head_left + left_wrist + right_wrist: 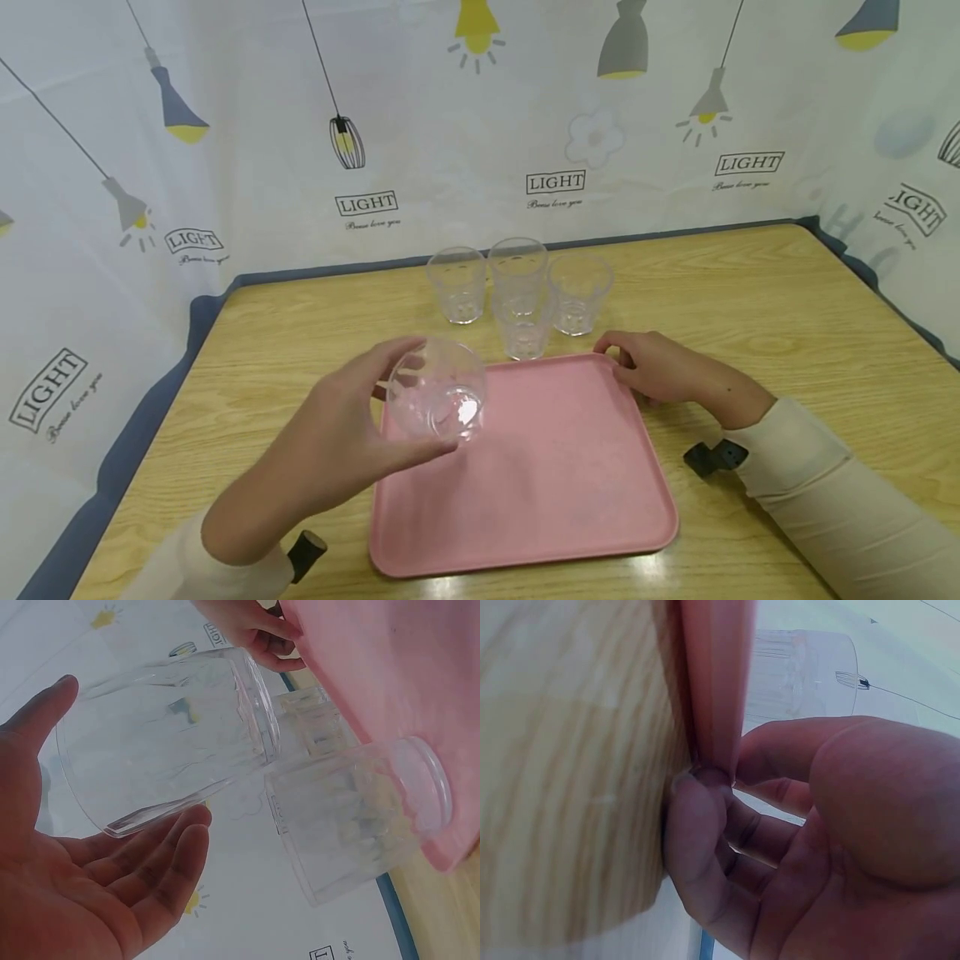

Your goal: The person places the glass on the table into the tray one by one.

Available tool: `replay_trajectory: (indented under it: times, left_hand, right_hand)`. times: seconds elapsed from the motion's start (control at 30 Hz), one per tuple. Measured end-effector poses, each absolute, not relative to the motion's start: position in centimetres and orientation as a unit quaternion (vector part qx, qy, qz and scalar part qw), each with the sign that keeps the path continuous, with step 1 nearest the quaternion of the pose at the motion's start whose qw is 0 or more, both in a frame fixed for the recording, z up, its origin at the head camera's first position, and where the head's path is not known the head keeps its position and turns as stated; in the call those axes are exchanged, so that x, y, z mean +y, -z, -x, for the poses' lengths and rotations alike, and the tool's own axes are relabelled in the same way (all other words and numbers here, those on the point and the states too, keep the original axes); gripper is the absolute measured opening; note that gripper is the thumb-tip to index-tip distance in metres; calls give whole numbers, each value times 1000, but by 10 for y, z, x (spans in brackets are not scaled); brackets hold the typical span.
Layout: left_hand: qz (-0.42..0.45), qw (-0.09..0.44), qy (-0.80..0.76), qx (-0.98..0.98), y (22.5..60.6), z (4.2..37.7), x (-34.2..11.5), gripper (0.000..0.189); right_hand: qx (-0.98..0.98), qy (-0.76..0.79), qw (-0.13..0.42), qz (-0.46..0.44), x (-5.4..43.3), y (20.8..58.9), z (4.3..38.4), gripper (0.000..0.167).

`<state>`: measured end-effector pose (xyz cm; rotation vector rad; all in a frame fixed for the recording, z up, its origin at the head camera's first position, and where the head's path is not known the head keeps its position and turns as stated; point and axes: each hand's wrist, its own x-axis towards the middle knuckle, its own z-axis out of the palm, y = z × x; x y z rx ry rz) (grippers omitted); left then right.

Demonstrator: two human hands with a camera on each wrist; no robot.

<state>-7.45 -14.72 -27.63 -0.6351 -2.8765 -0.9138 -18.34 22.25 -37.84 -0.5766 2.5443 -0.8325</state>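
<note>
My left hand [337,425] holds a clear drinking glass [438,387] over the left part of a pink tray [555,475]. The left wrist view shows this glass [172,742] lying between the thumb and the fingers, its rim toward the palm. At the tray's far right corner, my right hand [660,367] pinches the edge. Close up in the right wrist view, its fingers [694,825] wrap the tray's rim [718,682] right beside the tabletop. Just beyond the tray's far edge, several more clear glasses [525,329] stand upright in a tight group.
Tray and glasses share a light wood-grain table [750,308]. Behind it and at the sides hangs a white cloth [465,125] printed with lamps. A small black device [716,457] is worn at the right wrist, another [306,554] at the left.
</note>
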Motion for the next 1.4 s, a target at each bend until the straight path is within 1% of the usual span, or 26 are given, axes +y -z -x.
replay_trajectory:
  times: [0.33,0.57,0.9,1.4]
  left_hand:
    - [203,8,266,-942,288,67,-159,94]
    - [202,-28,274,-940,297,66,-165,91]
    - [206,-63,267,-939,308,63,-175,99]
    - [219,-76,251,-940,316,64,-183,97]
  right_hand:
    - [912,294,200,205,222,377,183,29]
    - [913,293,199,204,222,377,182,29]
    - [912,294,196,206,222,377,182,29]
    - [913,294,198,204,222,378,182,29]
